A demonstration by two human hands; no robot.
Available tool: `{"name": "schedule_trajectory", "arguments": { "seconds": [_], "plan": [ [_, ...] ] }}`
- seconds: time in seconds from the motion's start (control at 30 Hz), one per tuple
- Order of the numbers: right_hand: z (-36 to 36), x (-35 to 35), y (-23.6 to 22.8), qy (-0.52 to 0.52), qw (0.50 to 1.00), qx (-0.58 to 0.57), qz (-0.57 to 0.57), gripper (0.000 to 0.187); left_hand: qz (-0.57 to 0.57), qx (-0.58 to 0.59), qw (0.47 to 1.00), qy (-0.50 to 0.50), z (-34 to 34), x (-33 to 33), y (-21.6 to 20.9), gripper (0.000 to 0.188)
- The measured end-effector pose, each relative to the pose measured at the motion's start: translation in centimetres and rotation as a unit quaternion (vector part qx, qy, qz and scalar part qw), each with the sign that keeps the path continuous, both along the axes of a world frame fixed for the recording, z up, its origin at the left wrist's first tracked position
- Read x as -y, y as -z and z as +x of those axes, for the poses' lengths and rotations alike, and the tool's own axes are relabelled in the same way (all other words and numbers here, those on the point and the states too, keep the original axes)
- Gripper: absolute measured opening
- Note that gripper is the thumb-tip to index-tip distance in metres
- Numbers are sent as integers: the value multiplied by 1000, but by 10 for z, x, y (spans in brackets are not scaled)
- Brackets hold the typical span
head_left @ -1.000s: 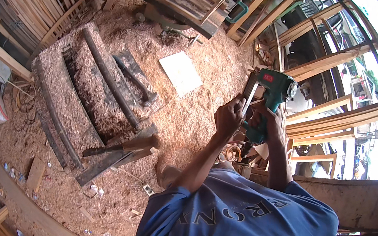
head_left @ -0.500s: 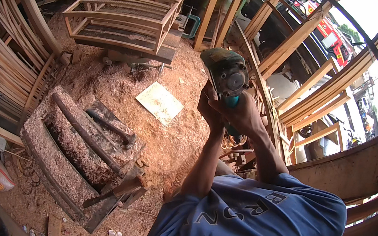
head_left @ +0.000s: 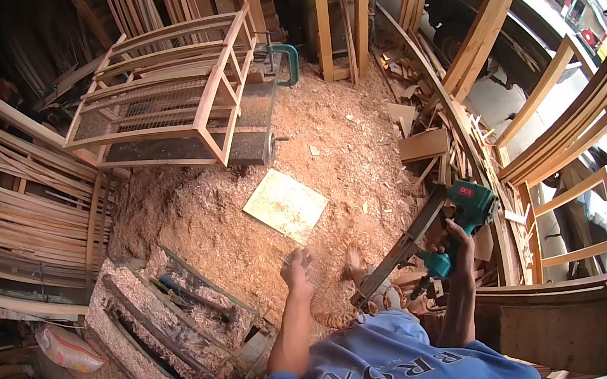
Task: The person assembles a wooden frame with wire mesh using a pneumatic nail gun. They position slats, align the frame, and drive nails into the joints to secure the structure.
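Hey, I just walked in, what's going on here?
A person's right hand grips a green nail gun. The left hand is raised; whether it holds anything small is unclear. Beyond it, a pale board lies on wood shavings. Farther off, a slatted wooden frame with mesh sits on a dark bench.

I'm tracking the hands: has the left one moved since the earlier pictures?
Yes, leftward: the left hand, earlier at the green nail gun and right of the pale board, now appears just below that board in view.
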State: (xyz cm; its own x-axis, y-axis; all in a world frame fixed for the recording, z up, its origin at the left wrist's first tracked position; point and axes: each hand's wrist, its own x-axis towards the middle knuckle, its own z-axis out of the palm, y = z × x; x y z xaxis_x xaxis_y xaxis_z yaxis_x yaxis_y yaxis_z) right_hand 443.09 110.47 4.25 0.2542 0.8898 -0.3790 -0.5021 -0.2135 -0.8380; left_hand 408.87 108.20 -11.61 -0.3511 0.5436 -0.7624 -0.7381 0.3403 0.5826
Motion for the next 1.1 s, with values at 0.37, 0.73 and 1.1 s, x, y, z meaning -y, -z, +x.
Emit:
{"name": "schedule_trajectory", "arguments": {
  "seconds": [0.37, 0.73, 1.1],
  "plan": [
    [127, -132, 100, 126, 985, 7, -117, 26, -14, -438, 892, 106, -95, -368, 59, 28],
    [95, -195, 136, -2, 947, -24, -320, 19, -204, -686, 637, 288, -177, -545, 67, 28],
    [11, -302, 88, -240, 951, 62, -182, 14, -30, -2, 996, 81, 9, -337, 10, 35]
  ]
}}
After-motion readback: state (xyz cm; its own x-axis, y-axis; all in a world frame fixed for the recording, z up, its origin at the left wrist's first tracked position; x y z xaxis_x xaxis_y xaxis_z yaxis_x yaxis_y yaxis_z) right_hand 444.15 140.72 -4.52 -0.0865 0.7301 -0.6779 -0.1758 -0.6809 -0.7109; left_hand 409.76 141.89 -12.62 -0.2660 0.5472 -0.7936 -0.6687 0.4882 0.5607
